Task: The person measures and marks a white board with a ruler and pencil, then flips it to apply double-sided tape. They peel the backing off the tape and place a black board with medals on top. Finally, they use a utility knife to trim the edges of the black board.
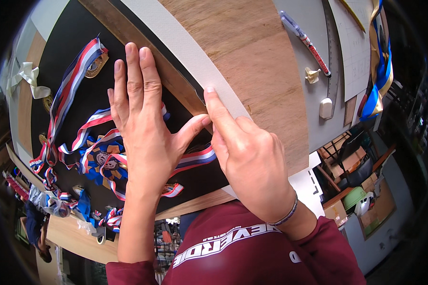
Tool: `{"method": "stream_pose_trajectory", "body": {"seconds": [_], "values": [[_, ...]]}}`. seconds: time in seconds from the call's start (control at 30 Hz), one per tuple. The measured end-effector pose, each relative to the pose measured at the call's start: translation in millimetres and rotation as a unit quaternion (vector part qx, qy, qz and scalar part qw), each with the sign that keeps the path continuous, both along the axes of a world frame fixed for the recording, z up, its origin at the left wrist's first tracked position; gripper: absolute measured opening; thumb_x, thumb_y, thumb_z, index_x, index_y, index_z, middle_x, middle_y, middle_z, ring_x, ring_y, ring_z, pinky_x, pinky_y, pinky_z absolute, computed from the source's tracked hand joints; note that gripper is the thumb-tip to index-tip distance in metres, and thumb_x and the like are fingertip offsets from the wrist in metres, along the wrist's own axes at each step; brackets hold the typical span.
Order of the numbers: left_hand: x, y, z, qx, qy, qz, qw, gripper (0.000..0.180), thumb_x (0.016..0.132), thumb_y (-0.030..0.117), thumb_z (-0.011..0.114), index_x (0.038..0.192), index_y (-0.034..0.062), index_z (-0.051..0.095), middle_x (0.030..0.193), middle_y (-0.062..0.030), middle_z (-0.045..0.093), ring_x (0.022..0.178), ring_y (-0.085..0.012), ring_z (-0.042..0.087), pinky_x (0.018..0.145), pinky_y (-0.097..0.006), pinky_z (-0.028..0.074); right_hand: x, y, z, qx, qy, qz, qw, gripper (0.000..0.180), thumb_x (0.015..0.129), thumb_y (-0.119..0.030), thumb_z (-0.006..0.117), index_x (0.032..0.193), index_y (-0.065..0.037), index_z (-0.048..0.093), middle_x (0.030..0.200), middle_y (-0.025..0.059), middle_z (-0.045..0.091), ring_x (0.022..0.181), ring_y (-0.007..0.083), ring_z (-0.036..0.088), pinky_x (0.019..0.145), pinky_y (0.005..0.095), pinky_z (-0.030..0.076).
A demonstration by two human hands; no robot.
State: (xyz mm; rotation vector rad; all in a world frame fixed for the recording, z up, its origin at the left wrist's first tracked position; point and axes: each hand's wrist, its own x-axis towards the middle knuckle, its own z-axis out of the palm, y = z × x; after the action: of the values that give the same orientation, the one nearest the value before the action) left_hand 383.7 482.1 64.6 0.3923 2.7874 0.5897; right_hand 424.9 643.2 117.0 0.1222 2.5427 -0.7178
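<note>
My left hand (142, 118) lies flat with its fingers stretched over a narrow wooden strip (128, 34) and a black board (64, 35). Its thumb reaches right and nearly meets my right hand (257, 156). The right index finger is extended, its tip at the edge of a white strip (188, 47); the other fingers are curled in, and whatever they hold is hidden. On the black board lie red, white and blue ribbons (71, 78), a gold medal (97, 65) and a blue-and-gold rosette (104, 161), partly behind my left forearm.
Right of the white strip lies a plywood sheet (271, 61). Beyond it are a marker pen (314, 50), an eraser (325, 108), a clear ruler (335, 61), paper (354, 52) and hanging blue-and-gold ribbons (375, 102). Another person (33, 228) is at the far left.
</note>
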Motion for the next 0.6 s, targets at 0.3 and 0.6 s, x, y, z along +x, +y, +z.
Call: {"method": "stream_pose_trajectory", "body": {"seconds": [0.3,0.6], "values": [[0.1,-0.6,1.4,0.006,-0.013,-0.001,1.0,0.122,0.07,0.05,0.088,0.165,0.0063,0.024,0.171,-0.0163,0.022,0.157,-0.037,0.021,0.126,-0.047,0.019,2.1,3.2,-0.2,-0.021,0.0,-0.01,1.0,0.058,0.091,-0.007,0.067,0.147,-0.011,0.056,0.07,0.014,0.061,0.055,0.0303,0.068,0.05,0.0413,0.055],[0.0,-0.3,2.1,-0.007,-0.015,-0.001,1.0,0.123,0.071,0.058,0.085,0.164,0.0047,0.024,0.171,-0.0169,0.022,0.157,-0.0374,0.021,0.125,-0.047,0.019,9.0,9.0,-11.5,-0.074,0.035,-0.035,0.996,0.058,0.092,-0.007,0.069,0.148,-0.01,0.055,0.074,0.0141,0.06,0.059,0.0318,0.067,0.054,0.0423,0.055]]}}
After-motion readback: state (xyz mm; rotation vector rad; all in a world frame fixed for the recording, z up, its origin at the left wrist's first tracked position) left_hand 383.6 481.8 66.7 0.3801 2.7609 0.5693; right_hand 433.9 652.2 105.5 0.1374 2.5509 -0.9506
